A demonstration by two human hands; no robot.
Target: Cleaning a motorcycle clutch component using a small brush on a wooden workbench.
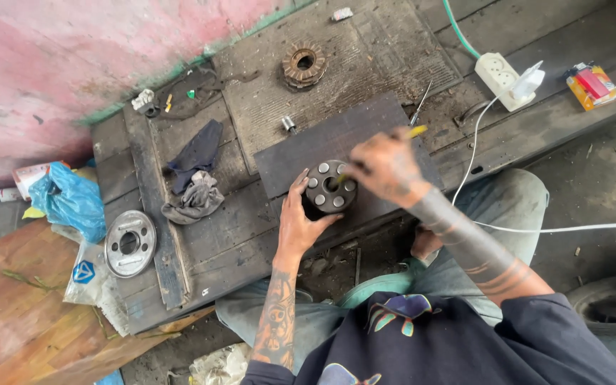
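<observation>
A round dark metal part with several silver studs around a centre hole stands on a dark flat board. My left hand cups its near-left side, fingers and thumb against the rim. My right hand is over its right side, closed on a thin tool with a yellow handle whose tip points toward the centre hole. The tip itself is hidden by my fingers.
A brown toothed disc stack lies at the back. A silver round cover plate rests at left beside grey rags. A small silver cylinder, a white power strip with cable, an orange box and a blue plastic bag surround the wooden platform.
</observation>
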